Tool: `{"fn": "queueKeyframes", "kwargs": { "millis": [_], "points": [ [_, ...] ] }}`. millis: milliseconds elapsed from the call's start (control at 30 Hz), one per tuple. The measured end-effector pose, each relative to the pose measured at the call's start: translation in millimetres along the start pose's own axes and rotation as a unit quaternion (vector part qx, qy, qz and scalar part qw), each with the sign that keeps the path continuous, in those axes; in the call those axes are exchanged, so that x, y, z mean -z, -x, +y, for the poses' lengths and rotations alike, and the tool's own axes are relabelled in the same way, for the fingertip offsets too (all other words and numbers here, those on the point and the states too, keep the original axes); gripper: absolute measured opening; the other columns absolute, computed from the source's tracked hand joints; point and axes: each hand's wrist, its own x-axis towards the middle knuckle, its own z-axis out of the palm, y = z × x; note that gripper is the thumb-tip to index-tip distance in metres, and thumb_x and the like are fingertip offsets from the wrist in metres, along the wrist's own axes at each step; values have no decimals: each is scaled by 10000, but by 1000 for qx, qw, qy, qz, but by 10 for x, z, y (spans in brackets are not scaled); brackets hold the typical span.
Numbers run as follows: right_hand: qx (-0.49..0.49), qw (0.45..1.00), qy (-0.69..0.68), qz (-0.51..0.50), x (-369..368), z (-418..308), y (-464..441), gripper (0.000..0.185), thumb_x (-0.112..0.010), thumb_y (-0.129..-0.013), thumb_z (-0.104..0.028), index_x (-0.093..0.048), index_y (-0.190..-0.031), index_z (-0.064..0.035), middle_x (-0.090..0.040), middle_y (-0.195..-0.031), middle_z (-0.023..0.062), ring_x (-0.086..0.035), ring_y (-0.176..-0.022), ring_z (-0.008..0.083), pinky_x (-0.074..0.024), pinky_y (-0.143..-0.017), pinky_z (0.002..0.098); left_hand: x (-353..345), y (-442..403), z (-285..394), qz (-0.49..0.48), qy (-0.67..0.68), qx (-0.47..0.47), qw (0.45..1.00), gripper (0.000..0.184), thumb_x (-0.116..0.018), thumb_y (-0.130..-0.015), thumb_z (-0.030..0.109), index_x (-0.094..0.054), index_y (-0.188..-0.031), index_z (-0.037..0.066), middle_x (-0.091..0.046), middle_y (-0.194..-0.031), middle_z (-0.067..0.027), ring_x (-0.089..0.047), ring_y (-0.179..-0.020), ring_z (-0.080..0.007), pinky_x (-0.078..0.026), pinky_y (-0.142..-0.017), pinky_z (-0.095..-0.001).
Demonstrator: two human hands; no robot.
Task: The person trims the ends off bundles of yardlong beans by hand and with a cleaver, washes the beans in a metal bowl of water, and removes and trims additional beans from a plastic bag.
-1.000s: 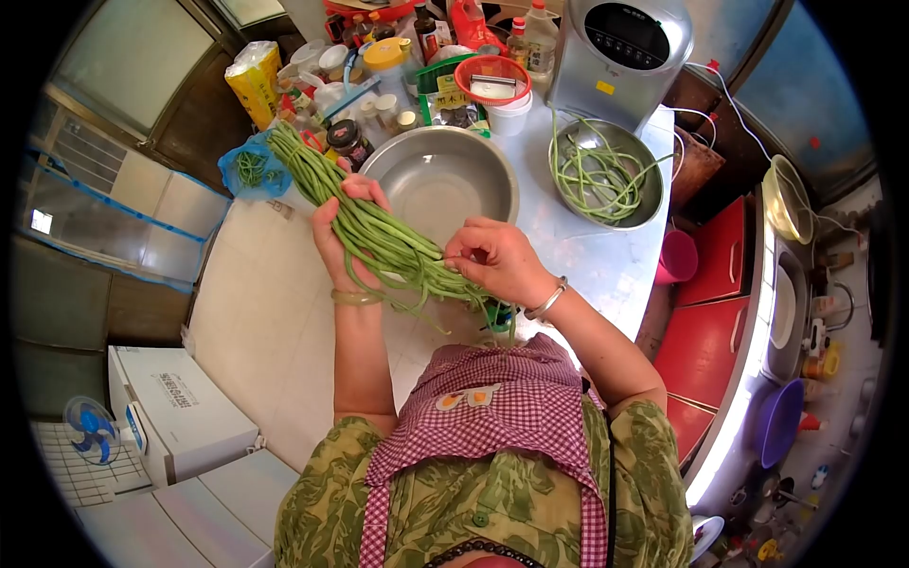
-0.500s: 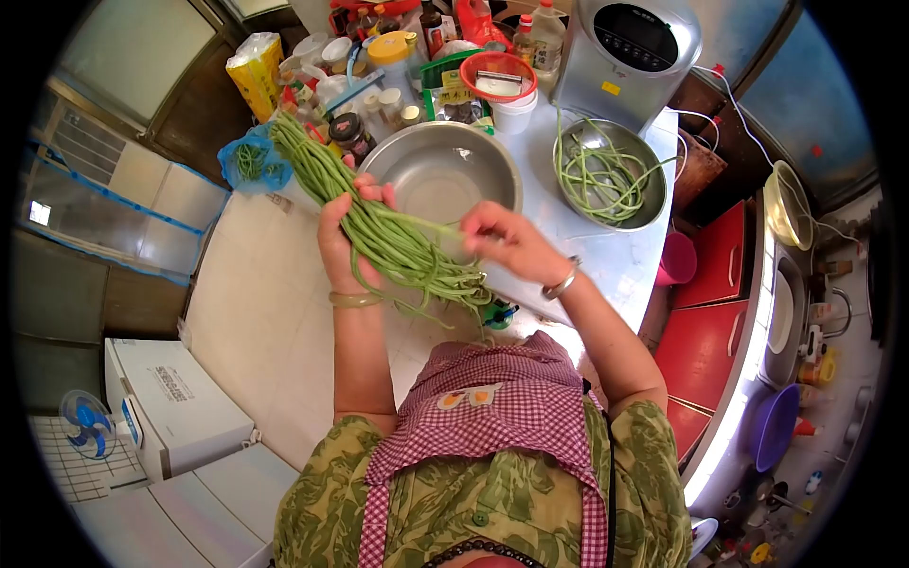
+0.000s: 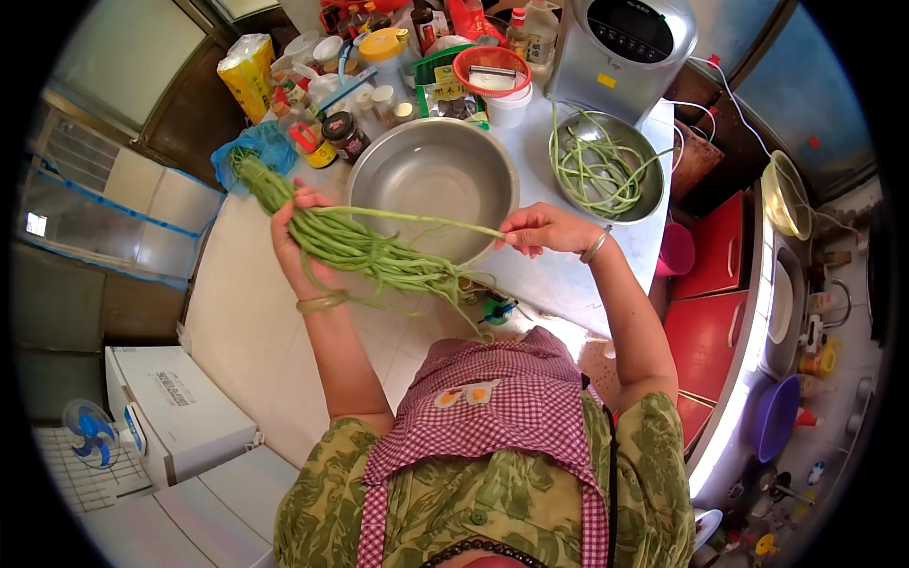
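A thick bundle of long green beans [image 3: 355, 254] lies across my left hand [image 3: 305, 241], whose fingers are wrapped round it. My right hand [image 3: 544, 230] pinches the end of one long bean [image 3: 426, 220], stretched out from the bundle past the near part of a wide metal basin [image 3: 434, 175]. No beans show inside that basin. To its right, a smaller metal bowl [image 3: 653, 194] holds loose long beans [image 3: 601, 170]. A blue plastic bag [image 3: 270, 142] is behind the far end of the bundle.
Jars, bottles and packets crowd the back of the table [image 3: 559, 265], with a red basket [image 3: 491, 71] on a white tub. A silver appliance [image 3: 620, 57] stands behind the smaller bowl. Red cabinets [image 3: 705, 346] are at the right, a white box [image 3: 180, 398] at lower left.
My right hand has moved right, drawing one bean out from the bundle. My left hand has shifted left with the bundle, which now covers part of the blue bag.
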Motion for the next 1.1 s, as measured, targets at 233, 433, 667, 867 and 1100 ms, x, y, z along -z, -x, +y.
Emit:
{"fn": "queueKeyframes", "kwargs": {
  "millis": [233,433,667,867,1100],
  "points": [
    [-105,994,-40,15,3,116,188,217,-541,-966,-203,-679,-1071,-73,-478,-681,-61,-407,-614,28,-350,-538,192,119,-27,373,26,-14,-80,996,277,-580,-832,41,-505,-1087,-37,-587,-893,-78,-602,-822,-166,-525,-868,-325],
    [-21,990,75,115,-184,415,22,234,-493,-900,-135,-679,-1000,-37,-559,-702,0,-468,-629,95,-426,-613,257,207,-35,417,53,-5,-88,995,342,-622,-799,28,-496,-1096,-86,-601,-870,-90,-596,-827,-193,-509,-835,-322],
    [-8,933,216,287,-330,886,-116,208,-516,-866,-112,-640,-1016,-42,-613,-718,132,-590,-646,232,-490,-654,340,68,34,315,46,-4,-73,996,249,-582,-831,41,-515,-1055,-46,-581,-869,-72,-595,-816,-160,-517,-854,-315],
    [160,914,265,261,-977,-194,-28,280,-616,-802,-53,-604,-1081,-78,-606,-874,113,-626,-717,287,-522,-693,362,-48,104,52,18,-66,-86,994,223,-552,-864,56,-508,-1066,-26,-578,-878,-81,-588,-845,-172,-512,-871,-340],
    [264,923,198,200,-1009,-94,-116,237,-594,-829,-16,-562,-1059,-63,-603,-919,80,-605,-716,262,-499,-651,318,-62,88,-37,28,-99,-90,991,219,-545,-866,58,-510,-1069,-18,-598,-886,-83,-584,-841,-187,-516,-872,-327]
  ]
}}
